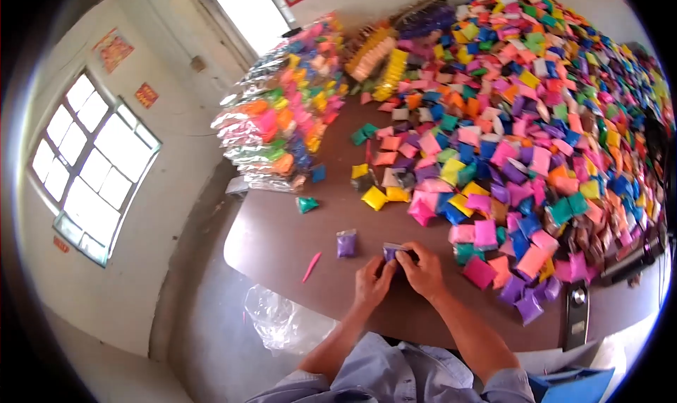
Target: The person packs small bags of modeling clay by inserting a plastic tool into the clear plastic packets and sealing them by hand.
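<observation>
A small purple packet (392, 250) is pinched by the fingers (416, 251) of the left hand (373, 280) and right hand (422, 270) over the worktop (264, 234), apparently from both sides for steadiness; a second packet (346, 244) is set apart, seemingly within easy reach

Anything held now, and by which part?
A small purple packet: left hand near its lower edge, right hand at its right side. Exact contact too small to tell.

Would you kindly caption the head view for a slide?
Left hand and right hand hold a purple plastic packet at a brown table heaped with multicoloured packets.
</observation>
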`<state>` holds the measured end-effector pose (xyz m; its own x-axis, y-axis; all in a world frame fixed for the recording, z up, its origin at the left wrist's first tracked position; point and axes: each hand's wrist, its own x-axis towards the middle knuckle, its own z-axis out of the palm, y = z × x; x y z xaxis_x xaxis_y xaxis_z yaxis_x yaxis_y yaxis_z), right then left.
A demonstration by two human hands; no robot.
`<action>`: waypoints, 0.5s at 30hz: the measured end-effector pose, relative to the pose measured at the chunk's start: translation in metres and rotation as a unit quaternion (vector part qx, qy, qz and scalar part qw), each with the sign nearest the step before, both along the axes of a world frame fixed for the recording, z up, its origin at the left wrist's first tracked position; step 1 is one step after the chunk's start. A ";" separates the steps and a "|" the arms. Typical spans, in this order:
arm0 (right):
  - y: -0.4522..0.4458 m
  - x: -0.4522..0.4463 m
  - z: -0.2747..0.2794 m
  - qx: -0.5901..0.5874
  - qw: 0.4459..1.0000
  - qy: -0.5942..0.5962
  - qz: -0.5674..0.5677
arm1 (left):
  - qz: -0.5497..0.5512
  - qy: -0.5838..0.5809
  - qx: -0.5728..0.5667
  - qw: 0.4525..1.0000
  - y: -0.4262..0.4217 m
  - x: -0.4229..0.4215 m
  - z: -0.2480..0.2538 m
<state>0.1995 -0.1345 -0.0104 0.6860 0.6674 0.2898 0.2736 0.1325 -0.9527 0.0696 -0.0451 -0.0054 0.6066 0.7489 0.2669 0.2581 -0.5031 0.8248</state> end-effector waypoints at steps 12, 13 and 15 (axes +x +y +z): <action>-0.004 0.002 0.001 0.011 0.999 0.030 0.012 | 0.007 -0.039 -0.041 0.998 -0.009 0.002 0.006; -0.004 0.001 0.002 0.002 0.998 0.055 0.010 | -0.013 -0.065 -0.090 0.994 -0.008 0.000 0.005; -0.002 0.001 0.000 0.004 0.999 0.049 0.005 | -0.021 -0.036 -0.073 0.996 -0.005 -0.004 0.006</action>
<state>0.2004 -0.1363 -0.0100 0.7045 0.6723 0.2273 0.1776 0.1431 -0.9737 0.0656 -0.0496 0.0010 0.6210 0.7579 0.2000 0.1781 -0.3849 0.9056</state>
